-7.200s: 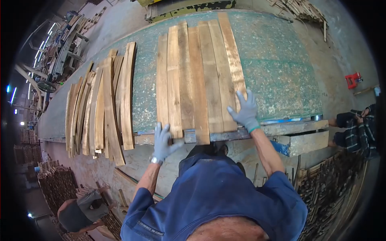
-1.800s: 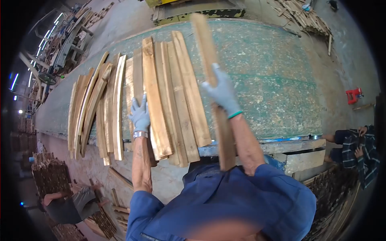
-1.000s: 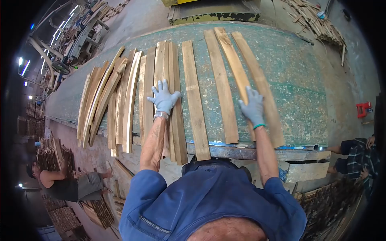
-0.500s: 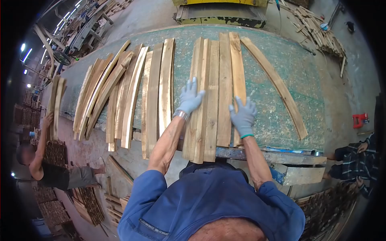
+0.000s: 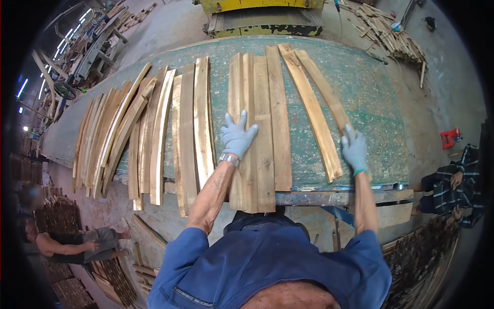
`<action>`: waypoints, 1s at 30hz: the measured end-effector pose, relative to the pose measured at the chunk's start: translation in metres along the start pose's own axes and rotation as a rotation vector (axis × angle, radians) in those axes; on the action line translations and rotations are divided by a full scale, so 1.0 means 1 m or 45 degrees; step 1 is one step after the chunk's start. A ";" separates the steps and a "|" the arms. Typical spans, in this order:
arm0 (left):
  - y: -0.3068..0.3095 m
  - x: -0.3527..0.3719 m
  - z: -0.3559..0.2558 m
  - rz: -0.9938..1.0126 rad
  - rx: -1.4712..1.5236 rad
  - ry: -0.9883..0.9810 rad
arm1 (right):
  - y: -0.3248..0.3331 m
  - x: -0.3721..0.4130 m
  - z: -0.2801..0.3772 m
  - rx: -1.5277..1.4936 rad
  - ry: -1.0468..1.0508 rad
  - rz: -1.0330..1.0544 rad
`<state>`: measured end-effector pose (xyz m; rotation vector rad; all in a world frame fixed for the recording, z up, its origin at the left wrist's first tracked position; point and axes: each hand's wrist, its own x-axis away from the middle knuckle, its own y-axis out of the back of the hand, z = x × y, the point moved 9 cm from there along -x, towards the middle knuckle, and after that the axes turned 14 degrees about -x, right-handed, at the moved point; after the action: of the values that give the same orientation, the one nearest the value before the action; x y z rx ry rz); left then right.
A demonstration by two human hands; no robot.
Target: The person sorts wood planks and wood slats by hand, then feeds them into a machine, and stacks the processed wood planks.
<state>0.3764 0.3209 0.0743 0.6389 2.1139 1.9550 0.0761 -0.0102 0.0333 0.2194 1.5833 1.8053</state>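
Note:
My left hand point(image 5: 238, 136), in a pale grey-blue glove, lies with fingers spread on a group of wooden boards point(image 5: 263, 144) set side by side. At the right, my gloved right hand point(image 5: 355, 149) grips the near part of a curved wooden slat point(image 5: 323, 87); the hand hides that end. Between this slat and the group lies another light slat point(image 5: 311, 113), slanting and touched by neither hand. The slats rest on a worn green tabletop point(image 5: 375, 118).
More slats point(image 5: 198, 118) lie left of my left hand, some overlapping and overhanging the near edge. A yellow machine point(image 5: 262, 18) stands beyond the table. One person point(image 5: 72, 244) is at the left, another point(image 5: 458, 185) at the right. A wood pile point(image 5: 391, 33) lies far right.
My right hand has moved right from the group to the curved slat, which has shifted left. The light slat now lies apart from the group. The person at left has lowered an arm; slats were added there.

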 end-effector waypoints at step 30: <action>-0.015 -0.066 0.047 -0.363 -0.098 0.096 | 0.031 0.106 0.163 -0.374 0.045 0.116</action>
<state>0.4526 0.3342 0.0445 0.2367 2.0284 1.9152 0.0769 0.1840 0.0656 0.1239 1.3284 2.0958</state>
